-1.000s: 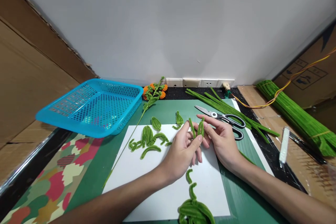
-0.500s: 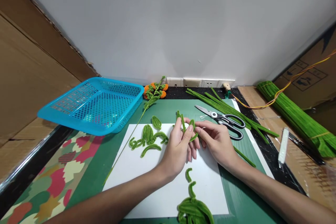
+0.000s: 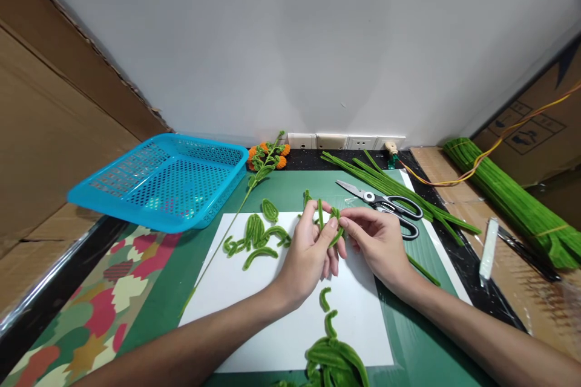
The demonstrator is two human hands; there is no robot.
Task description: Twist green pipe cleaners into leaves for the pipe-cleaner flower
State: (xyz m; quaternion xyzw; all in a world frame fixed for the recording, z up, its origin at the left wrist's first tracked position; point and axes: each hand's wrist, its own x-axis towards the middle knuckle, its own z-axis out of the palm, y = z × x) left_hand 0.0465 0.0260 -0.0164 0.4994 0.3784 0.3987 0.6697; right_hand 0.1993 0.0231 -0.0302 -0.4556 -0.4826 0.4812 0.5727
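Both hands have drawn closer over the white sheet [image 3: 272, 320]: left hand [image 3: 308, 257] and right hand [image 3: 379, 242] pinch a bent green pipe-cleaner piece [image 3: 334, 227] between fingers, apparently folding it. Its springy wire could slip free among the loose leaves [image 3: 258, 236].

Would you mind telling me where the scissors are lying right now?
In the head view, the scissors lie on the green mat, just beyond the right hand, with loose green stems behind them.
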